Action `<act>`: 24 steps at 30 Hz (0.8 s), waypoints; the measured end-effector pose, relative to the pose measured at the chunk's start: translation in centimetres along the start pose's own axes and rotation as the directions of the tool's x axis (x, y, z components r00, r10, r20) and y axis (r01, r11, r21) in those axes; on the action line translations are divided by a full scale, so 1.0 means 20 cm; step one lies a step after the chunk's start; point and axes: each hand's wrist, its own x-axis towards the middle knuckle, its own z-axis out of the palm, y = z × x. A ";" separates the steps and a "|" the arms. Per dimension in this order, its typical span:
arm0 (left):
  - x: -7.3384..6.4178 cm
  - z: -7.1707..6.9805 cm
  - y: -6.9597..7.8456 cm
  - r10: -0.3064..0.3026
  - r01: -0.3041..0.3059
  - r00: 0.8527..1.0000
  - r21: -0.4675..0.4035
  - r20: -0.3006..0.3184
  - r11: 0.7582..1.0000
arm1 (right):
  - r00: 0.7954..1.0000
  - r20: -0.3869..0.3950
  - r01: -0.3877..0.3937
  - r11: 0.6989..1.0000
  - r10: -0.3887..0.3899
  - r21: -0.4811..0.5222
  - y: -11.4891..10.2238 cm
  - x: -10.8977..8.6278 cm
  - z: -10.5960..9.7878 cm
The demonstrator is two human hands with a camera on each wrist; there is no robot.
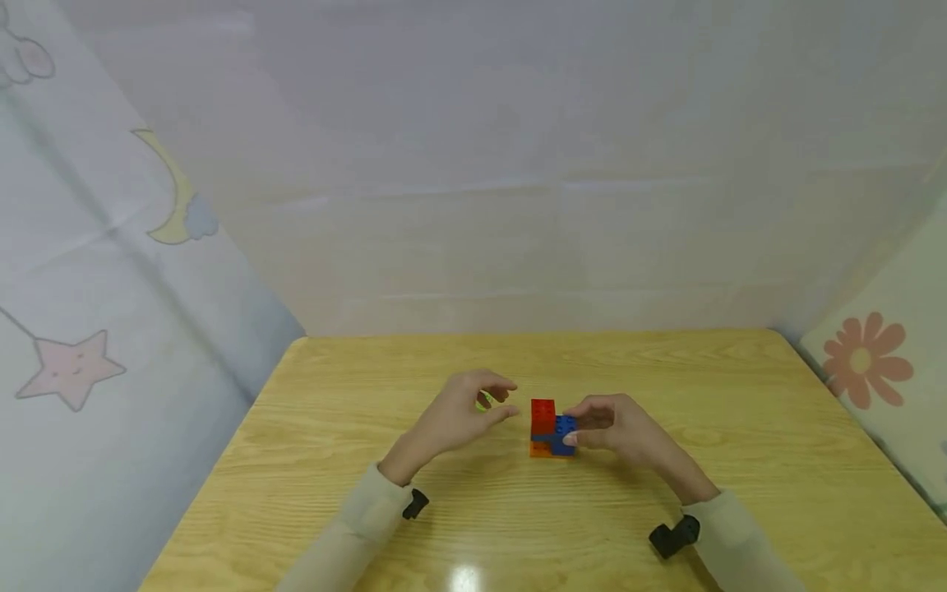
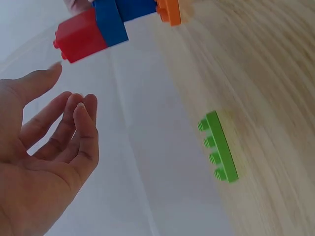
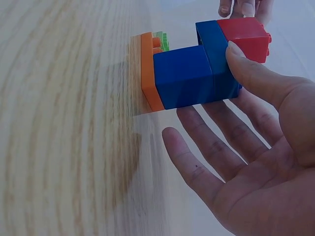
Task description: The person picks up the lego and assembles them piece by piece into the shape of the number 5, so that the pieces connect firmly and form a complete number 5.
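A small toy brick stack stands on the table. At its bottom is an orange brick (image 3: 151,73), with a blue brick (image 3: 182,76) on one side of it. Across the top lies a thinner blue brick (image 3: 219,64), whose overhanging left end bears a red brick (image 1: 543,418). My right hand (image 1: 617,427) pinches the thinner blue brick, thumb on the near side and fingers behind. To the left of the stack, my left hand (image 1: 466,411) hovers with loosely bent fingers and holds nothing. Behind it lies a green brick (image 2: 221,147), mostly hidden in the head view.
The wood-grain table (image 1: 355,362) ends at a pale cloth backdrop (image 1: 518,205). Cloths printed with a star (image 1: 70,370) and a flower (image 1: 861,360) hang at the sides. Each wrist carries a black camera mount, such as the right one (image 1: 675,536).
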 end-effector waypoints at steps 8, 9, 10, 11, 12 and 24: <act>0.00 -0.08 -0.09 -0.003 0.008 0.998 0.077 -0.063 0.997 | 1.000 0.000 -0.003 1.000 0.003 -0.016 0.00 -0.01 0.00; 0.00 -0.09 -0.10 -0.008 0.013 0.998 0.077 -0.057 0.997 | 1.000 -0.002 -0.007 1.000 0.007 -0.019 0.00 -0.01 0.00; 0.00 -0.10 -0.12 -0.013 0.018 0.998 0.078 -0.054 0.997 | 1.000 -0.004 -0.013 1.000 0.012 -0.018 0.00 -0.01 0.00; 0.00 -0.10 -0.14 -0.018 0.022 0.999 0.084 -0.051 0.996 | 1.000 -0.004 -0.015 1.000 0.015 -0.020 0.00 -0.01 0.00; 0.00 -0.11 -0.15 -0.025 0.029 0.999 0.084 -0.047 0.996 | 1.000 -0.003 -0.016 1.000 0.016 -0.020 0.00 -0.01 0.00; -0.03 -0.09 -0.34 -0.112 0.107 0.993 0.152 0.029 0.983 | 1.000 0.004 -0.004 1.000 0.004 0.013 -0.03 -0.02 0.01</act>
